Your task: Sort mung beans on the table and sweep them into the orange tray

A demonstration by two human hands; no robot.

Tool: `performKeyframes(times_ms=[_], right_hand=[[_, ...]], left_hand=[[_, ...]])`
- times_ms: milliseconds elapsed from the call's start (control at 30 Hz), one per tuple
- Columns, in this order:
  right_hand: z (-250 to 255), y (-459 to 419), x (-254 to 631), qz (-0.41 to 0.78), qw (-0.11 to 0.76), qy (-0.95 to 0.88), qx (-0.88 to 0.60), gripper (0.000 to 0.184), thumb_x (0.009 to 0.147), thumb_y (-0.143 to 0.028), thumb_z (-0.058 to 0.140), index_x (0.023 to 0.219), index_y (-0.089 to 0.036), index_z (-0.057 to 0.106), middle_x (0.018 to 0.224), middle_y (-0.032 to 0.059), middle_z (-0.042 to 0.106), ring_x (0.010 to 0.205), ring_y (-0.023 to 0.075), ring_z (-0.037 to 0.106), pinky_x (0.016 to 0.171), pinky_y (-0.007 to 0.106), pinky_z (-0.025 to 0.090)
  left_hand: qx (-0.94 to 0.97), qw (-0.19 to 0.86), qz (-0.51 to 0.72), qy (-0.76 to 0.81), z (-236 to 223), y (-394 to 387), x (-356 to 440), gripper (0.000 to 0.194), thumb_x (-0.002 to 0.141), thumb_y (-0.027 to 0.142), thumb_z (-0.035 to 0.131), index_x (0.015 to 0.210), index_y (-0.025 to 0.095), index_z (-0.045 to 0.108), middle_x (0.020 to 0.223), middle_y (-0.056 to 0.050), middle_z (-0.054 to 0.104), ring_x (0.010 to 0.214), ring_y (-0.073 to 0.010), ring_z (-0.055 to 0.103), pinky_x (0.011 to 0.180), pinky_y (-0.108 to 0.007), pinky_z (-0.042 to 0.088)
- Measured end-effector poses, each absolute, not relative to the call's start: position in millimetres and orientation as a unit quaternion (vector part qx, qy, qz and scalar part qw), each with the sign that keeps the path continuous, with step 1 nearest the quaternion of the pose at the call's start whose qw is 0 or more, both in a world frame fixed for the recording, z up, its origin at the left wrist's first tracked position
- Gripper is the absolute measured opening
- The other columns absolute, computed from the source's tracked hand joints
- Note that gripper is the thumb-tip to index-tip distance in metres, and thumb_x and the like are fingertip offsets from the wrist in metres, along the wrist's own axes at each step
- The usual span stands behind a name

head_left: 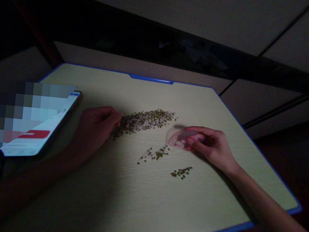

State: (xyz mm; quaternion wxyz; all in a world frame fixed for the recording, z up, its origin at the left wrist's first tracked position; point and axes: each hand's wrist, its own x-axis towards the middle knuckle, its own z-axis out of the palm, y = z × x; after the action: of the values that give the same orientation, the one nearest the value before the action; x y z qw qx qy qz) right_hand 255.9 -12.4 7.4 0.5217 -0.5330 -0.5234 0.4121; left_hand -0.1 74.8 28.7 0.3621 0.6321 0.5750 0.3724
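A long pile of small green beans [157,118], mixed with white grains, lies across the middle of the table. My left hand [96,125] is closed at the pile's left end, thumb and fingers together; what they hold, if anything, is hidden. Between the thumb and fingers of my right hand [215,145] is a clear pinkish protractor [178,139], its curved edge pointing left. That edge is close to a small scatter of beans with some white grains [160,153]. Nearer to me lies a separate little group of green beans [182,172].
The pale wood-grain table [123,208] has a blue rim and a blue handle piece [151,79] at its far edge. A lit tablet [36,134] stands at the left, with a dark cable [0,165] beside it. Pale cabinet panels [148,62] rise behind the table.
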Motion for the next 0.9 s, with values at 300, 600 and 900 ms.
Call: performKeyframes(times_ms=[300, 600, 900], right_hand=[[6.6, -10.0, 255.2, 0.436, 0.521, -0.529, -0.509, 0.030, 0.066, -0.004, 0.072, 0.090, -0.021, 0.075, 0.060, -0.0032, 0.072, 0.050, 0.0075, 0.063, 0.050, 0.017, 0.051], [9.7, -11.3, 258.2, 0.441, 0.514, -0.528, -0.512, 0.032, 0.064, -0.001, 0.071, 0.089, -0.021, 0.076, 0.057, -0.0034, 0.071, 0.048, 0.0072, 0.062, 0.048, 0.016, 0.049], [11.7, -13.2, 259.0, 0.454, 0.510, -0.513, -0.521, 0.030, 0.062, -0.002, 0.072, 0.085, -0.021, 0.077, 0.058, -0.0026, 0.071, 0.046, 0.0085, 0.061, 0.047, 0.018, 0.050]], left_hand=[[0.622, 0.368, 0.384, 0.574, 27.9, 76.0, 1.6, 0.026, 0.055, 0.044, 0.048, 0.046, 0.020, 0.048, 0.034, 0.007, 0.037, 0.035, -0.0073, 0.033, 0.037, -0.019, 0.024], [0.623, 0.372, 0.378, 0.575, 30.0, 74.0, 1.4, 0.026, 0.055, 0.044, 0.048, 0.044, 0.020, 0.046, 0.034, 0.007, 0.037, 0.035, -0.0072, 0.033, 0.038, -0.020, 0.025], [0.627, 0.364, 0.375, 0.577, 30.0, 73.6, 1.0, 0.027, 0.055, 0.045, 0.048, 0.044, 0.020, 0.046, 0.033, 0.007, 0.036, 0.034, -0.0069, 0.033, 0.037, -0.019, 0.024]])
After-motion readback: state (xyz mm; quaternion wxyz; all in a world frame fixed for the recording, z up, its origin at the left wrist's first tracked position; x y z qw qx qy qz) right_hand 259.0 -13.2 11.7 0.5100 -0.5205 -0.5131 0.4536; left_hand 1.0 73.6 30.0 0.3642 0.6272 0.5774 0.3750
